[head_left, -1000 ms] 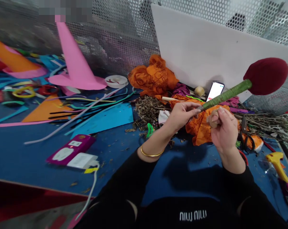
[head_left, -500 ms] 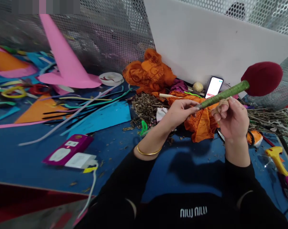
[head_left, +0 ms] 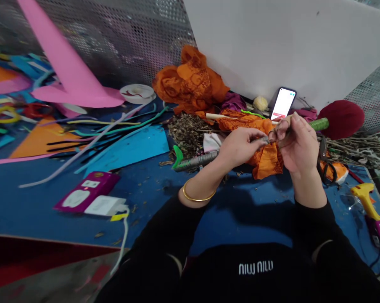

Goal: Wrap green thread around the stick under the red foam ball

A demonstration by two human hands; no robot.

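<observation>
A stick has a dark red, rounded head (head_left: 341, 120) and a green-wrapped neck (head_left: 320, 124). My left hand (head_left: 240, 145) pinches its thinner, greyish part between thumb and fingers. My right hand (head_left: 295, 141) has its fingers closed at the stick's middle, in front of the green wrapping; a small tan piece shows by the fingertips, too unclear to name. Left of my forearm a grey wrapped rod (head_left: 198, 162) with a bright green curved end (head_left: 178, 156) lies roughly in line with the stick; my wrist hides whether they join.
Orange cloth (head_left: 193, 82) and dried plant bits (head_left: 190, 132) lie behind my hands, near a lit phone (head_left: 283, 103). Scissors (head_left: 327, 164) and a yellow glue gun (head_left: 363, 198) are at right. Leftward are a pink cone hat (head_left: 70, 71), blue sheet (head_left: 136, 147) and purple power strip (head_left: 87, 191).
The red head has dropped lower and the stick lies flatter. My right hand has moved left, closer to my left hand, covering more green wrapping. The grey rod has come into view at left.
</observation>
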